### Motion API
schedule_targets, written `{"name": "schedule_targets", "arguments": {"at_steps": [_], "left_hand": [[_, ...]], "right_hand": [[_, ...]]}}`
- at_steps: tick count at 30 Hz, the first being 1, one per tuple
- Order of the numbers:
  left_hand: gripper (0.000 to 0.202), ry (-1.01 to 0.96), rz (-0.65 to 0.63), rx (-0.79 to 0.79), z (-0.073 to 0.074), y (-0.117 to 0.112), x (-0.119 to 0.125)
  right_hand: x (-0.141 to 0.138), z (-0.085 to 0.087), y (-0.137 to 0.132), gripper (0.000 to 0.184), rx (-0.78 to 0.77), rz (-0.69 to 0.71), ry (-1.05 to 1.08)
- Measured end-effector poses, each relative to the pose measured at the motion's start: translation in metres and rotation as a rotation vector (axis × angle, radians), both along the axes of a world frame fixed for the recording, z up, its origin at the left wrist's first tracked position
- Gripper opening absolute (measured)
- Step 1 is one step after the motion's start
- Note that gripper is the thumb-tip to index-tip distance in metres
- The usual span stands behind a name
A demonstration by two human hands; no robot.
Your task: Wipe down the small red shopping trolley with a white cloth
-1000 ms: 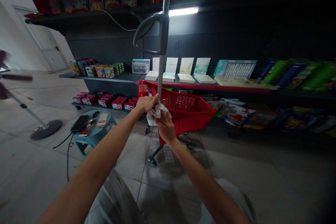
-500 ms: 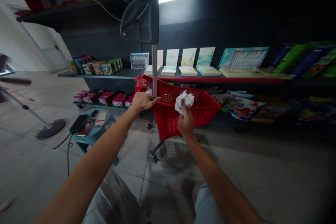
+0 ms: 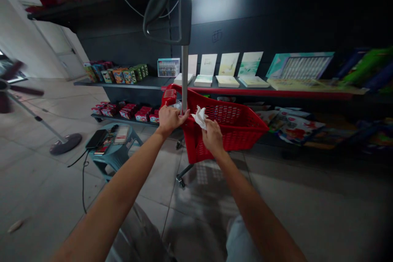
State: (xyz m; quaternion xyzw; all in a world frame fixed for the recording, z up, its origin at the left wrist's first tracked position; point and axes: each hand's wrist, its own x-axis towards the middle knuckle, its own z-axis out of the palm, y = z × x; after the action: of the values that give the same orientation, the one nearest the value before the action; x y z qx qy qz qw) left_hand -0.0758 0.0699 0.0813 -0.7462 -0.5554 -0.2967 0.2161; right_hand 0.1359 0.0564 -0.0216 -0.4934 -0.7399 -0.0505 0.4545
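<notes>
A red plastic shopping cart on grey legs stands in front of me, with a meshed basket and a metal pole rising by its near left corner. My left hand is closed over the cart's corner beside the pole, thumb stretched toward the right; its fingertips are hidden. In my right hand a crumpled white cloth is pinched, held at the cart's near upper rim just right of the pole. Whether the cloth is fabric or tissue I cannot tell.
Behind the cart, a dark shelf bears boxes, open books and packets. A blue-green stool with a phone and papers stands at left, a cable hanging from it. Farther left is a fan on a round base. A grey handle juts from the pole.
My right hand has moved left with the white cloth, from over the basket to the rim near the pole. My left hand stays on the cart's corner. The view has shifted slightly.
</notes>
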Motion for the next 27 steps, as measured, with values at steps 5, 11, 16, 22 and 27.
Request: {"name": "schedule_targets", "arguments": {"at_steps": [5,11,16,22,27], "left_hand": [[0.051,-0.081,0.054,0.091,-0.011,0.002,-0.003],[0.042,-0.253,0.12,0.071,-0.021,-0.01,-0.001],[0.036,-0.355,0.144,0.136,-0.034,-0.003,-0.001],[0.033,-0.414,0.185,0.141,-0.042,0.007,0.001],[0.035,-0.397,0.2,0.136,-0.04,0.007,0.0]], "right_hand": [[0.056,-0.019,0.013,0.042,-0.084,-0.056,-0.06],[0.108,-0.037,0.012,0.043,-0.114,-0.182,-0.103],[0.113,-0.04,0.01,0.044,-0.137,-0.241,-0.107],[0.108,-0.039,0.012,0.046,-0.169,-0.25,-0.124],[0.13,-0.038,0.015,0.05,-0.226,-0.251,-0.155]]}}
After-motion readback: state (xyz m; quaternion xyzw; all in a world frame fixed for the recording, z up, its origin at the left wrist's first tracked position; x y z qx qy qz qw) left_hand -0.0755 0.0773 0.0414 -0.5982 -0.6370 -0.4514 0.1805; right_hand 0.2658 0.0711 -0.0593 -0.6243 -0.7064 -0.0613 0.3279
